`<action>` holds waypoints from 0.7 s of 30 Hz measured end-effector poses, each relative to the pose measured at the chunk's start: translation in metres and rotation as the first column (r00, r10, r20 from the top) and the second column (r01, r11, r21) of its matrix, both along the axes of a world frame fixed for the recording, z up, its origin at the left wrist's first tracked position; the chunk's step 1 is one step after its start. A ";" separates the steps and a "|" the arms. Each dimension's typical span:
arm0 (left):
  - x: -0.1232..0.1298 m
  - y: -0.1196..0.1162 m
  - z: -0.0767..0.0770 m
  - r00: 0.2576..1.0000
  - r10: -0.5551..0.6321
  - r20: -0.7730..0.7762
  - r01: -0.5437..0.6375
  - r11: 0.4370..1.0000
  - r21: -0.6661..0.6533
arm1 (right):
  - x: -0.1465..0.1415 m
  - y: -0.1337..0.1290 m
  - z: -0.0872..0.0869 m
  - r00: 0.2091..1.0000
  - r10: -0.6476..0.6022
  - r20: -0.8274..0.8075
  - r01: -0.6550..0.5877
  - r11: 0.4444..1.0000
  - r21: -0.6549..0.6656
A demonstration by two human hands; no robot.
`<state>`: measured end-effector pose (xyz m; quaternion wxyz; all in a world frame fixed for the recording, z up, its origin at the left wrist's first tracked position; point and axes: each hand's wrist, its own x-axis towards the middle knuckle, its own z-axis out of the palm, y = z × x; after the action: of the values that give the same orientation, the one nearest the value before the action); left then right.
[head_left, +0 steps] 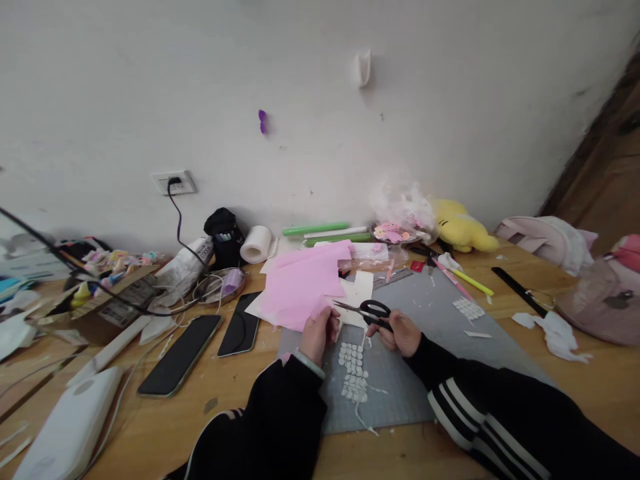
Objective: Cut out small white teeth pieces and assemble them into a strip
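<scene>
My right hand [401, 335] is closed round the black handles of a pair of scissors [375, 313]. Their narrow blades point left, with the tips close to the fingers of my left hand [320, 333]. That hand is closed in a pinch; what sits between its fingers is too small to make out. Behind it lies a pink sheet [303, 283], partly over pieces of cream-white paper [364, 285]. Below the scissors, small white rounded pieces [354, 373] lie in rows on a grey cutting mat [395, 387], with thin white offcuts beside them.
Left of the mat lie two dark phones [181, 353] [240, 325] and a white power bank [73, 427]. Along the wall stand a paper roll [257, 244], green tubes [316, 229] and a yellow plush toy [463, 227]. A black cable [179, 223] hangs from the socket.
</scene>
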<state>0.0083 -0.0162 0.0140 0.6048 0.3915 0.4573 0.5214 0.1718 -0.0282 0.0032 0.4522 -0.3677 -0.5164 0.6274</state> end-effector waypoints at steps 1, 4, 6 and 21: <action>0.000 0.000 0.000 1.000 0.000 0.015 0.000 1.000 -0.004 | 0.000 0.001 0.000 1.000 0.000 -0.003 0.000 1.000 0.002; -0.001 0.000 0.002 0.997 -0.011 0.076 0.013 1.000 -0.024 | 0.000 0.001 0.000 1.000 0.005 -0.010 -0.004 1.000 0.010; -0.002 0.000 0.005 0.992 -0.021 0.122 0.026 0.999 -0.046 | -0.001 0.000 0.000 1.000 0.005 -0.015 -0.005 1.000 0.010; -0.004 -0.002 0.008 0.979 -0.078 0.187 0.096 0.992 -0.087 | -0.003 -0.004 0.008 1.000 0.012 -0.025 -0.013 0.999 -0.035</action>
<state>0.0038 -0.0179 0.0221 0.6846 0.3322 0.4066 0.5057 0.1692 -0.0324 0.0108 0.4483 -0.3646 -0.5017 0.6437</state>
